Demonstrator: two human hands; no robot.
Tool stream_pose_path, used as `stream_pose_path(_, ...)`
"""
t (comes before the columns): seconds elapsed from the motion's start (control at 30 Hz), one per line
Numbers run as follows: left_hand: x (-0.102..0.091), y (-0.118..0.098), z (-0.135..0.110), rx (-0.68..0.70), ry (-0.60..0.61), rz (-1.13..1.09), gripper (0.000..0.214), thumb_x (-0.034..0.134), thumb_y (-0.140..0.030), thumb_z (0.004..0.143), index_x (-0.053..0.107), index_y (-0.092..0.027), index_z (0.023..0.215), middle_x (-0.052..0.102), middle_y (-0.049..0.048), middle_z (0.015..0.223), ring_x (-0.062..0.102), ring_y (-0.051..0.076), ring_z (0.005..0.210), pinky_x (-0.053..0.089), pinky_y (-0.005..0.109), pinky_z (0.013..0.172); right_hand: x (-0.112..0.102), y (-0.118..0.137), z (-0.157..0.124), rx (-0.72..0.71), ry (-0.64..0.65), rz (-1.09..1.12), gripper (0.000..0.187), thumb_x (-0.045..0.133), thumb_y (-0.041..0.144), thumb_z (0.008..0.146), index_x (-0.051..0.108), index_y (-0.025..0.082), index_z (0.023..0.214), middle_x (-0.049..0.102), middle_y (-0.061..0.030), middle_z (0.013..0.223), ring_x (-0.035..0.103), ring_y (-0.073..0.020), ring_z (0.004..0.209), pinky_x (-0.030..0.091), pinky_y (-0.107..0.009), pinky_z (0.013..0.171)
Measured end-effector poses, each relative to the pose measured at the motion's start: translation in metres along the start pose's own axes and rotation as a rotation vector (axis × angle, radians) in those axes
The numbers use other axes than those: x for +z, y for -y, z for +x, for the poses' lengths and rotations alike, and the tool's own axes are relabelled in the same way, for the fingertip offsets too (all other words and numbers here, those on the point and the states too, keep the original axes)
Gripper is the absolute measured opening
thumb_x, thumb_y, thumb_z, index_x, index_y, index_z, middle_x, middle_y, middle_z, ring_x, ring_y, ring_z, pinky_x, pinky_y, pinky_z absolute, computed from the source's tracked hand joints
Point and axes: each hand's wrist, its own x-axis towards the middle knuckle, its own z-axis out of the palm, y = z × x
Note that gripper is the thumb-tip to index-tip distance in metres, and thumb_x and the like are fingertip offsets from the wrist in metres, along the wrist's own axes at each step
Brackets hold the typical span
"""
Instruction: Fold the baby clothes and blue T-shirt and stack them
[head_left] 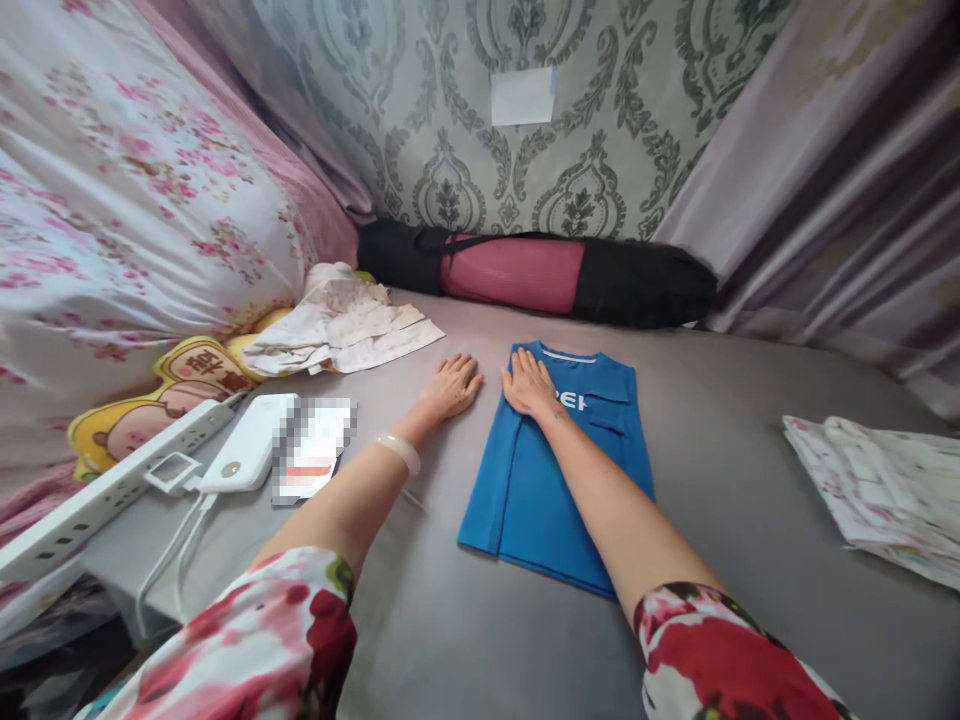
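A blue T-shirt (555, 510) lies on the grey sheet (427, 620), its sides and sleeves folded inward and its neckline at the far end. White letters on its chest are partly covered. My right hand (529, 384) rests flat on the shirt's upper left part, fingers stretched out, gripping nothing. Just left of the shirt, my left hand (452, 386) lies flat on the sheet with its fingers spread and holds nothing. A pale bangle (399, 452) circles my left wrist.
At left are a white power strip (127, 480), a white power bank (251, 440) with cables and a blurred phone (313, 450). Crumpled pale cloth (345, 320) lies beyond them. A black and pink long bag (517, 272) lines the wall. Folded patterned cloth (885, 490) sits at right.
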Motion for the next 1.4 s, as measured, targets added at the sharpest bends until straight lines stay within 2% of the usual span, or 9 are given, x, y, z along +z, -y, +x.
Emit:
stream_pose_path(0.2,-0.007,-0.003,0.000,0.016,0.004,-0.010,0.034,0.039,-0.036,0.097,0.059,-0.019,0.119,0.057,0.0135,0.135,0.044,0.029,0.133,0.031,0.047,0.112,-0.010,-0.002,-0.004,-0.013,0.030,0.050,0.062,0.018,0.037,0.101,0.030,0.004,0.151,0.020,-0.0136,0.161,0.015,-0.0235,0.149,0.010,-0.040,0.120)
stream_pose_path(0.37,-0.006,-0.003,0.000,0.013,-0.015,-0.049,0.031,0.040,-0.032,0.097,0.060,-0.019,0.117,0.058,0.0128,0.134,0.044,0.028,0.133,0.030,0.047,0.112,-0.019,0.009,-0.035,-0.011,0.032,0.035,0.064,0.022,0.037,0.100,0.025,0.001,0.152,0.015,-0.0161,0.162,0.011,-0.0265,0.150,0.011,-0.044,0.120)
stream_pose_path(0.53,-0.004,-0.002,0.000,0.030,-0.064,-0.014,0.029,0.039,-0.031,0.098,0.061,-0.017,0.110,0.061,0.0125,0.125,0.048,0.026,0.127,0.033,0.043,0.110,-0.008,0.026,-0.069,-0.001,0.025,0.013,0.066,0.024,0.038,0.099,0.026,-0.001,0.152,0.017,-0.0173,0.161,0.012,-0.0283,0.149,0.009,-0.044,0.120)
stream_pose_path(0.7,-0.013,-0.010,-0.004,-0.069,-0.115,0.058,0.039,0.033,-0.035,0.100,0.063,-0.010,0.101,0.061,0.0212,0.112,0.052,0.033,0.116,0.036,0.046,0.103,0.002,0.030,-0.075,0.008,-0.040,0.023,0.064,0.027,0.036,0.098,0.027,0.000,0.151,0.020,-0.0160,0.161,0.016,-0.0275,0.149,0.009,-0.043,0.121)
stream_pose_path(0.8,-0.020,-0.016,-0.007,-0.101,-0.069,0.119,0.041,0.030,-0.034,0.100,0.063,-0.009,0.099,0.061,0.0220,0.109,0.053,0.034,0.114,0.037,0.047,0.101,0.000,0.028,-0.075,-0.003,-0.051,0.056,0.063,0.030,0.035,0.098,0.029,-0.001,0.151,0.021,-0.0165,0.160,0.016,-0.0270,0.149,0.008,-0.042,0.121)
stream_pose_path(0.9,-0.024,-0.023,-0.012,-0.079,0.018,0.198,0.040,0.029,-0.029,0.100,0.062,-0.008,0.101,0.062,0.0211,0.108,0.054,0.031,0.110,0.037,0.045,0.100,-0.008,0.024,-0.077,-0.050,-0.003,0.145,0.063,0.030,0.035,0.098,0.029,0.002,0.151,0.019,-0.0150,0.161,0.014,-0.0246,0.149,0.009,-0.041,0.121)
stream_pose_path(1.07,-0.028,-0.025,-0.032,-0.041,0.079,0.178,0.034,0.033,-0.029,0.098,0.059,-0.010,0.110,0.060,0.0187,0.117,0.051,0.028,0.117,0.035,0.045,0.106,-0.026,-0.002,-0.104,-0.069,-0.011,0.293,0.064,0.022,0.043,0.099,0.025,0.010,0.154,0.016,-0.0127,0.162,0.011,-0.0231,0.150,0.012,-0.044,0.121)
stream_pose_path(1.27,-0.039,-0.014,-0.066,0.081,0.269,0.027,0.045,0.032,-0.037,0.098,0.045,-0.015,0.135,0.046,0.0150,0.145,0.038,0.025,0.138,0.030,0.042,0.115,-0.042,-0.063,-0.171,-0.050,-0.034,0.170,0.065,0.018,0.046,0.100,0.022,0.014,0.155,0.018,-0.0107,0.162,0.011,-0.0240,0.150,0.013,-0.050,0.121)
stream_pose_path(1.4,-0.048,-0.029,-0.091,0.110,0.325,-0.016,0.058,0.027,-0.048,0.099,0.038,-0.012,0.144,0.035,0.0165,0.154,0.027,0.026,0.146,0.026,0.043,0.118,-0.042,-0.095,-0.204,0.039,-0.067,0.042,0.065,0.015,0.046,0.100,0.021,0.013,0.155,0.021,-0.0128,0.161,0.015,-0.0255,0.149,0.016,-0.052,0.120)
